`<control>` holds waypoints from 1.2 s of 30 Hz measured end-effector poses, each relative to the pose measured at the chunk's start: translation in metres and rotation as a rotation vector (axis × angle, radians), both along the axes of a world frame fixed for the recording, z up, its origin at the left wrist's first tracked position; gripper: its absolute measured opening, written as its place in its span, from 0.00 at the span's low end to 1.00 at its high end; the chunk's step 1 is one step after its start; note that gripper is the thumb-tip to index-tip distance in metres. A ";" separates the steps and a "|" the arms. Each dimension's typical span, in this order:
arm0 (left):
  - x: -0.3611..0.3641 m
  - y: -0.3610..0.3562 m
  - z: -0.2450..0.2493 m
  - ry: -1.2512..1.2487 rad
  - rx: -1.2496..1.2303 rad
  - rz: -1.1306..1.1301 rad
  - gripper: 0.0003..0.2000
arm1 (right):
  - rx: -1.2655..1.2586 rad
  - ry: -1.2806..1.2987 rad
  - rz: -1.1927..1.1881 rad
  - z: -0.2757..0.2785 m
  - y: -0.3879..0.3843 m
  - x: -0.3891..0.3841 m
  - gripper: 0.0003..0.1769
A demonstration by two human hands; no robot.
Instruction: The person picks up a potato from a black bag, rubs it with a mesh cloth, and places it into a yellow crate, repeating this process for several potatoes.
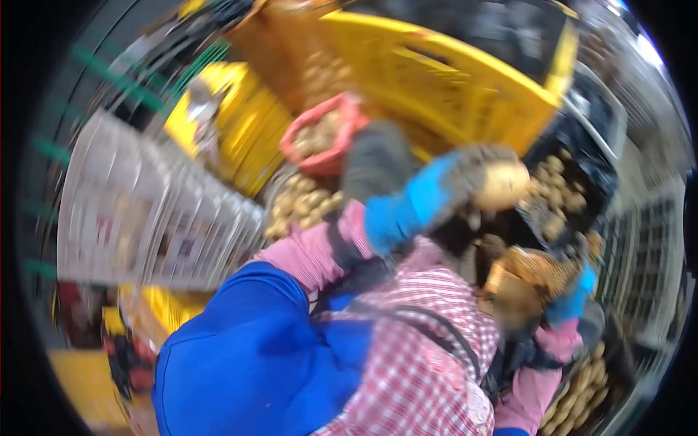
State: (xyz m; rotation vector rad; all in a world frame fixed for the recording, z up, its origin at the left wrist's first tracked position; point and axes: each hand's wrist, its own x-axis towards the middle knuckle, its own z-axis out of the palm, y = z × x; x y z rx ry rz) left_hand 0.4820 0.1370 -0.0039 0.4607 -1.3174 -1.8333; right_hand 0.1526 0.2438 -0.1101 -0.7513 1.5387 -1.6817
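Observation:
My left hand (469,171), in a dark work glove with a bright blue cuff, is closed around a large tan potato (505,185). It is raised in front of my chequered apron, near a black-lined container with potatoes (556,189). My right hand (578,265), gloved alike, is at the side of an orange-brown basket (534,269). Motion smears its fingers, and I cannot tell whether they grip anything. Pink sleeves cover both forearms.
A yellow crate (451,80) is at the top, beside a red sack of potatoes (320,138). Loose potatoes (302,203) lie below the sack. A stack of whitish crates (153,203) is on the left. More potatoes (582,396) are at lower right, near grey crates (647,261).

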 end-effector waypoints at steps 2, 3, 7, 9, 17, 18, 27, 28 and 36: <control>0.101 -0.020 0.008 -0.152 -0.196 0.292 0.25 | -0.036 -0.249 0.116 -0.007 0.000 -0.022 0.21; 0.150 -0.025 -0.002 -0.220 -0.225 0.471 0.24 | 0.013 -0.259 0.044 -0.001 -0.002 -0.012 0.20; 0.339 -0.031 -0.114 -0.547 0.048 0.987 0.22 | 0.121 -0.174 -0.069 0.008 -0.006 0.002 0.19; 0.401 -0.023 -0.181 -0.701 0.268 1.073 0.19 | 0.151 -0.197 0.019 -0.002 -0.007 -0.015 0.19; 0.451 -0.049 -0.354 -1.643 -0.235 0.903 0.27 | 0.182 -0.206 0.046 0.008 -0.018 -0.021 0.18; 0.451 -0.066 -0.352 -1.625 -0.222 0.850 0.26 | 0.178 -0.224 0.029 0.007 -0.013 -0.029 0.17; 0.034 -0.031 -0.027 -0.812 -1.004 0.458 0.16 | 0.201 -0.110 -0.173 0.089 0.001 -0.016 0.19; -0.029 -0.037 -0.025 -0.733 -1.083 0.254 0.17 | 0.222 -0.118 -0.211 0.092 0.001 -0.016 0.19; -0.383 -0.131 -0.229 -1.196 -1.173 -0.564 0.20 | -0.057 -0.255 -0.563 0.092 0.024 -0.055 0.27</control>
